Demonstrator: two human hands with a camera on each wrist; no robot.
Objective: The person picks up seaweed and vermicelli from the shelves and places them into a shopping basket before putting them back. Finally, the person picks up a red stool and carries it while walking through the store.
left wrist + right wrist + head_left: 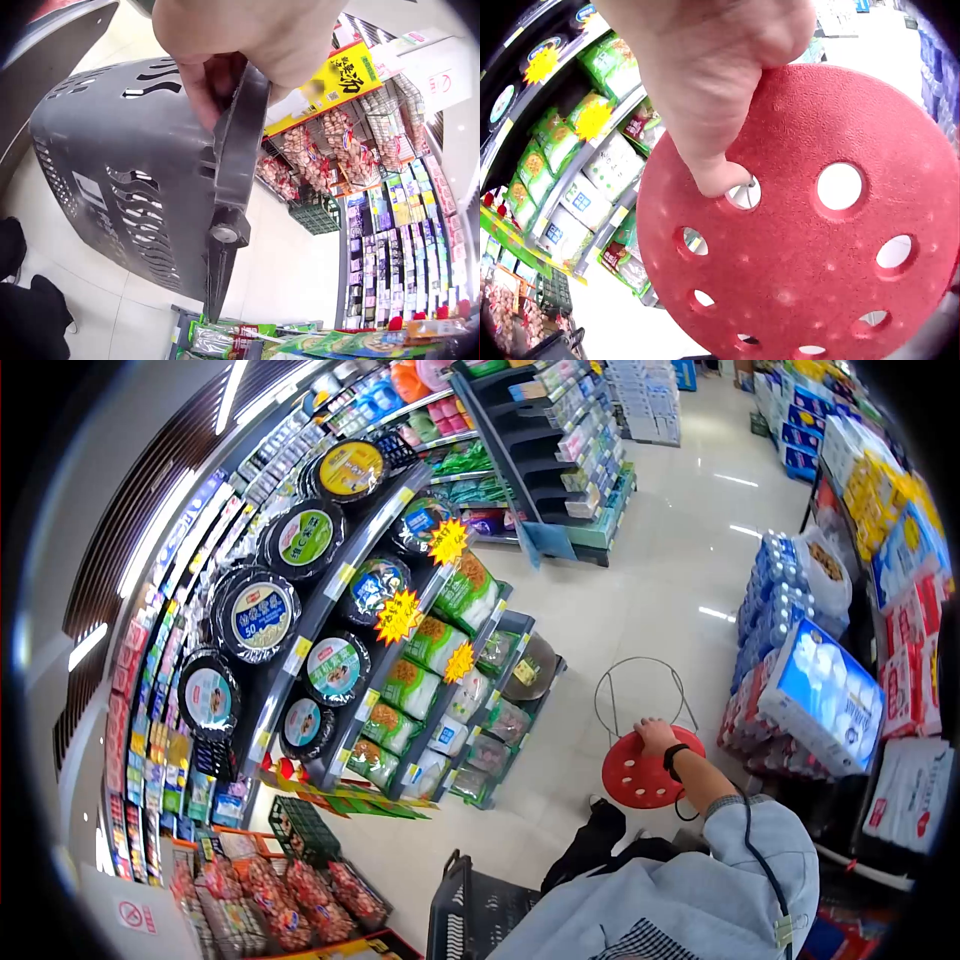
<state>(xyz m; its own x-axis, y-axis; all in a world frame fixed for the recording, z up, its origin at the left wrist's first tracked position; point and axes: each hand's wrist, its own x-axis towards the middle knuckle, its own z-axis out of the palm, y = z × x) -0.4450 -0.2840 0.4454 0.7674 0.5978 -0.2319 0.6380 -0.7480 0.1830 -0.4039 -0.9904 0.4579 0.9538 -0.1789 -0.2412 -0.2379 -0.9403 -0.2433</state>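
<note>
My right hand grips the edge of a stool with a round red seat and thin metal legs. In the right wrist view the thumb tip sits in one of several holes of the seat, while the other fingers are hidden past the edge. My left hand holds a dark grey plastic shopping basket, its fingers curled round the handle. The head view shows part of that basket at the bottom edge, with the left hand out of sight.
Shelves with round black-wrapped packs and green bags stand to the left. Netted goods lie at lower left. On the right are stacked bottle packs and a blue-white carton. A tiled aisle runs ahead.
</note>
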